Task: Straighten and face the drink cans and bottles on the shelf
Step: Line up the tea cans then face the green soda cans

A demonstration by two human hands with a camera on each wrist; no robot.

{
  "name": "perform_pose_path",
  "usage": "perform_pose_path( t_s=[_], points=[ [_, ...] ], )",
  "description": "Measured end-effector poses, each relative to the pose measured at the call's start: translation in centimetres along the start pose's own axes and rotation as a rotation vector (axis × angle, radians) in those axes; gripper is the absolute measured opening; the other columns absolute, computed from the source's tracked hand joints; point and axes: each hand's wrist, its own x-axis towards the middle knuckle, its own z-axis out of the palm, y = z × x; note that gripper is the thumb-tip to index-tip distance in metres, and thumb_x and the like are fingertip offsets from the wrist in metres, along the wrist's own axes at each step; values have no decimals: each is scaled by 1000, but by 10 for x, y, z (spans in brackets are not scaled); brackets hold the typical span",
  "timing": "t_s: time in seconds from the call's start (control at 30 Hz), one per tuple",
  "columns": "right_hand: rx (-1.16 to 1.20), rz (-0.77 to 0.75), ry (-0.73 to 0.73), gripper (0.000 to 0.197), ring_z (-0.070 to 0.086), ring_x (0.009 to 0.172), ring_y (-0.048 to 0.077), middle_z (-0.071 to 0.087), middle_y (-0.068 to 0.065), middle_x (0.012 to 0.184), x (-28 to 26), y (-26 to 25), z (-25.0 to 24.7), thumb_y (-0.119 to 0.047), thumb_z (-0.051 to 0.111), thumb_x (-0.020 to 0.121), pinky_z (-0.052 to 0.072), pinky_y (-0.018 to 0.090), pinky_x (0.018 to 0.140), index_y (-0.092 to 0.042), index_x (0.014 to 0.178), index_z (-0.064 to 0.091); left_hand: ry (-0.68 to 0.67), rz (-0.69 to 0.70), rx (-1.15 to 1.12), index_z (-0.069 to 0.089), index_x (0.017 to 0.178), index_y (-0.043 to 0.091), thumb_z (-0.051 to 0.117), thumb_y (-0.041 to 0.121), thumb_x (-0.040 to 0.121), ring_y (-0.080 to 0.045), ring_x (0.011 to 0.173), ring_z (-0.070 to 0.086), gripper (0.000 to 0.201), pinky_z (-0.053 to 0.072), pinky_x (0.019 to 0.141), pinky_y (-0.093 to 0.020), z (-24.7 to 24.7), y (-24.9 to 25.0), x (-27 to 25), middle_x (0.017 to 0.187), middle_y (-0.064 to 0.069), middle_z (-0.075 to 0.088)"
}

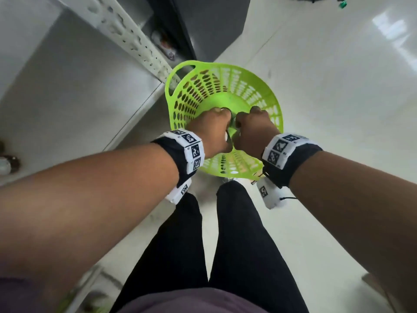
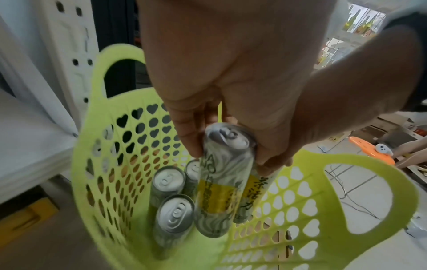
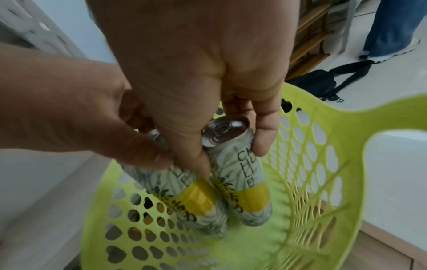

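Both my hands reach down into a lime-green basket on the floor. My left hand grips the top of a slim white can with a yellow band, held upright just above the basket floor. My right hand grips a matching can right beside it. In the right wrist view the two cans almost touch, with the left hand's can tilted. Three more cans stand in the basket under the left hand. The right hand pinches its can by the rim.
A white shelf board and its perforated upright stand to my left; bottle tops show at its near edge. A black backpack and another person's legs are beyond the basket. My own legs stand just behind it.
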Motion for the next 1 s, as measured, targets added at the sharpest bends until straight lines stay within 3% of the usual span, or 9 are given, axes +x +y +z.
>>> perform_pose_path(
  t_s=[0.1,0.23,0.4,0.57,0.67,0.73,0.83,0.9,1.0],
  points=[
    [4,40,-30,51,49,122,43,48,21,126,19,10,19,-29,79,84,55,46,95,-16,130,62,27,-2,5,58,116,12,82,26,79,-38,112,63,47,46,78,-40,19,2,19,122,-13,61],
    [-68,60,-60,56,51,119,45,51,22,130,38,19,42,-33,81,82,53,46,96,-20,133,59,-25,-19,94,54,129,9,86,23,81,-39,127,58,60,53,101,-50,41,-5,36,135,-16,57],
    [-79,159,-49,44,57,117,44,50,21,133,61,25,59,-25,74,88,51,43,97,-17,130,61,-16,-50,142,55,135,9,84,17,85,-39,130,57,59,51,102,-46,64,-19,55,138,-16,57],
    [-111,62,-99,29,57,123,39,59,21,131,72,26,58,-26,60,97,44,39,93,-10,121,63,-40,-69,134,63,127,5,71,12,91,-42,120,65,37,56,100,-49,71,-20,61,131,-21,63],
    [-115,47,-71,19,57,120,40,61,20,125,60,13,42,-27,65,96,47,41,96,-13,110,63,-37,-84,118,62,128,6,77,17,89,-41,122,64,43,54,98,-46,55,-20,50,129,-19,65],
    [-86,1,-43,22,60,114,41,64,22,117,43,0,22,-30,67,95,48,41,88,-10,106,65,-25,-102,104,64,124,7,77,18,90,-41,121,63,38,52,95,-45,33,-22,34,127,-18,65],
    [-45,-81,-43,25,64,101,42,63,20,96,11,-21,-15,-33,64,96,38,34,72,-14,82,53,-8,-128,74,71,110,8,76,24,94,-42,111,66,23,49,82,-40,-11,-23,0,107,-14,67],
    [-42,-163,7,18,65,101,41,67,22,101,-14,-45,-46,-30,66,92,36,31,72,-13,91,65,47,-154,66,75,109,10,79,29,90,-39,110,68,27,53,86,-38,-48,-24,-32,106,-13,72],
    [-33,-316,129,25,67,104,39,71,20,112,-52,-93,-91,-29,68,90,36,28,77,-12,107,73,162,-193,-29,77,110,16,82,34,87,-33,110,68,30,54,94,-37,-95,-27,-85,113,-11,75]
  ],
)
